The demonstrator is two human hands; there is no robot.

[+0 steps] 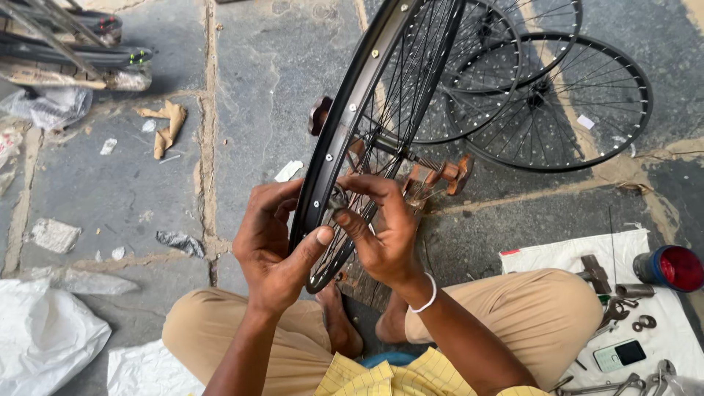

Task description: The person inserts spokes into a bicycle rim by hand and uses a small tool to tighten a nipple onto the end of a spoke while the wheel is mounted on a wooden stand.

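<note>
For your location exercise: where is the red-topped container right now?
In the head view, the red-topped container lies at the far right on the white cloth, beside the person's right knee and scattered tools.

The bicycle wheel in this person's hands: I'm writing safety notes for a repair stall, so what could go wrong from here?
1. The right hand has fingers in among the spokes; if the wheel rim turns, they could be pinched.
2. The left hand steadies the rim only at its lower edge, so the upright wheel might tip.
3. Loose tools on the white cloth lie by the knee, and could scatter.
</note>
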